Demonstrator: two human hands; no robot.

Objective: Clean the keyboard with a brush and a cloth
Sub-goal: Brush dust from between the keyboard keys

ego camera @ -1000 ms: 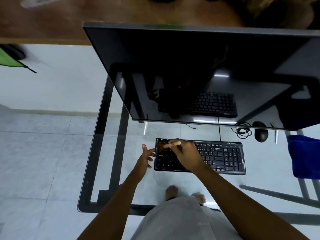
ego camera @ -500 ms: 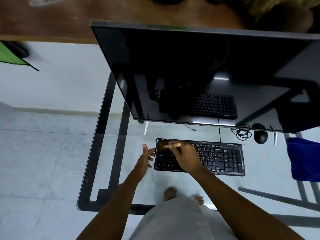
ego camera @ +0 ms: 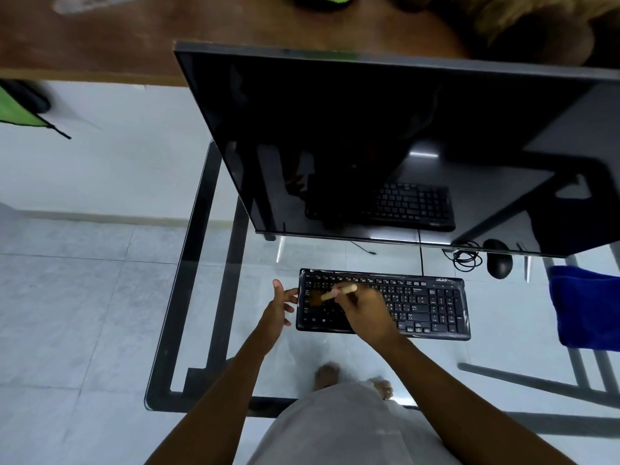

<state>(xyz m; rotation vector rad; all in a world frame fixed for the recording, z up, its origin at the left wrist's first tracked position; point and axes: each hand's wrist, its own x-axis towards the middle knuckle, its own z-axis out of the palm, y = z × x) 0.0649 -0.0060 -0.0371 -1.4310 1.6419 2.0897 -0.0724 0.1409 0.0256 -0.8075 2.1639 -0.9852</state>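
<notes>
A black keyboard lies on the glass desk under the monitor. My right hand grips a small wooden-handled brush; its bristles rest on the keys at the keyboard's left part. My left hand is at the keyboard's left edge, its fingers straight and touching the side of the frame. A blue cloth hangs at the desk's right side.
A large dark monitor leans over the desk's back half. A black mouse with a coiled cable sits behind the keyboard on the right. My bare feet show through the glass. Tiled floor lies to the left.
The brush head has moved from the keyboard's top-left corner down onto the lower key rows. My left hand stays at the left edge.
</notes>
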